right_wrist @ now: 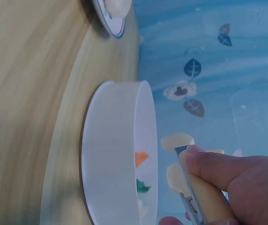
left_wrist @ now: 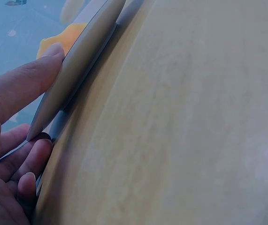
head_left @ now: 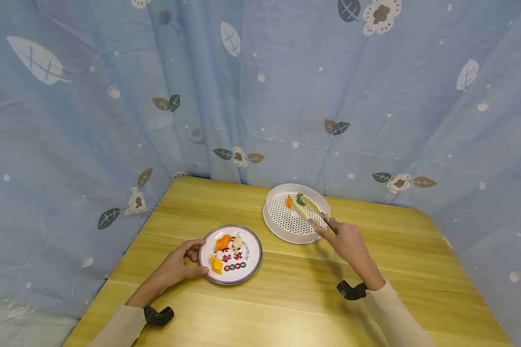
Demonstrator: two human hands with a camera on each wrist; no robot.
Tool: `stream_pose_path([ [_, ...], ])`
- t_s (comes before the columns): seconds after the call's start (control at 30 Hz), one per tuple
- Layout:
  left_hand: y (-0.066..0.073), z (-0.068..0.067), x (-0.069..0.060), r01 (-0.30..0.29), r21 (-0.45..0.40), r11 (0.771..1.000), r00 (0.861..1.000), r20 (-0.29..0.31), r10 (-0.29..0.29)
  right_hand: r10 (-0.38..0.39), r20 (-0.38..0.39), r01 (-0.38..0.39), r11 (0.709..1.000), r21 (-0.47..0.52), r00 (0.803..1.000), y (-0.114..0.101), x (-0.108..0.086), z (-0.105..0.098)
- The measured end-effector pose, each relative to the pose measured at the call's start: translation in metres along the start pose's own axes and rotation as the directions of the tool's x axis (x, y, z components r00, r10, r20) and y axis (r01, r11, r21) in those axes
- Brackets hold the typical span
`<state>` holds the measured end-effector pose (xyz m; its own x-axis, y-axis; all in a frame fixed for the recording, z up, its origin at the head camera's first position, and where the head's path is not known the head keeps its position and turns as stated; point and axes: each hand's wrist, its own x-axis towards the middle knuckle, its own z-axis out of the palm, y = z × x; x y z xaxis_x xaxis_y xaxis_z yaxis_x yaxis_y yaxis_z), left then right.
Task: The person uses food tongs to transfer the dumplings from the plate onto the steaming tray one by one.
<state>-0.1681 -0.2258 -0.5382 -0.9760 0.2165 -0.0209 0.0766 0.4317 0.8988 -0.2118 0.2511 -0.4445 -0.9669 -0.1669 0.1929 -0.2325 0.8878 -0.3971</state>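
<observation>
My left hand grips the near left edge of a round white plate, its thumb on the rim and other fingers at the underside. On the plate lie an orange piece, a yellow piece and a whitish piece. Tongs with pale, broad tips are held in my right hand, above a white round perforated basket. Inside the basket are an orange piece, a green piece and a pale piece. The tong tips stand apart with nothing visible between them.
The wooden table carries both plate and basket, the basket farther back and to the right. A blue patterned curtain hangs just behind the table's far edge and along its left side. Each wrist wears a black camera.
</observation>
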Motion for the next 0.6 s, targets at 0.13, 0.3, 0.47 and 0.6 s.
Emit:
stream_pose_path([
  [0.13, -0.001, 0.0, 0.0, -0.001, 0.0, 1.0, 1.0, 0.001, 0.001, -0.008, 0.003, 0.008, 1.0, 0.014, 1.0, -0.009, -0.004, 0.003],
  [0.3, -0.001, 0.0, 0.0, -0.005, 0.003, 1.0, 1.0, 0.001, 0.005, -0.06, -0.016, 0.06, 0.997, 0.043, 0.998, -0.023, -0.01, 0.009],
  [0.47, -0.001, 0.0, 0.001, -0.011, 0.015, 1.0, 1.0, -0.001, 0.011, -0.095, -0.008, 0.096, 0.99, 0.099, 0.995, -0.033, -0.016, 0.018],
  [0.6, -0.001, 0.001, 0.001, -0.012, 0.017, 1.0, 1.0, -0.005, 0.012, -0.103, 0.023, 0.098, 0.985, 0.142, 0.994, -0.041, -0.021, 0.026],
])
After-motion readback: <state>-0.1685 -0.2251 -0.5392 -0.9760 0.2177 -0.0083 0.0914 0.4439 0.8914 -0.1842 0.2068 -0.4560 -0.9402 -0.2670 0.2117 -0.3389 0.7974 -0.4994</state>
